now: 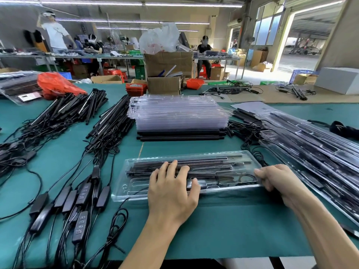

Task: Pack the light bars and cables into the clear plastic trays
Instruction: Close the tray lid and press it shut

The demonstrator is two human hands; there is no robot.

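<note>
1. A clear plastic tray [194,171] is lying lengthwise at lower centre of the frame on the green bench [58,152], packed with black light bars [204,164] in its upper channels and a coiled cable [239,178] toward its right end.
2. The left hand [172,193] is resting flat on the tray's lid, fingers spread and nearly straight, thumb lying along the near edge; its grip is closing on nothing.
3. The right hand [275,178] is pinching the tray's right end, fingers curled around the rim.
4. A stack of empty trays [180,113] is sitting at centre frame, behind the packed tray.
5. Loose bars and cables with black controllers [81,193] are sprawling across the left of the frame; filled trays [310,148] are piling up at right.
</note>
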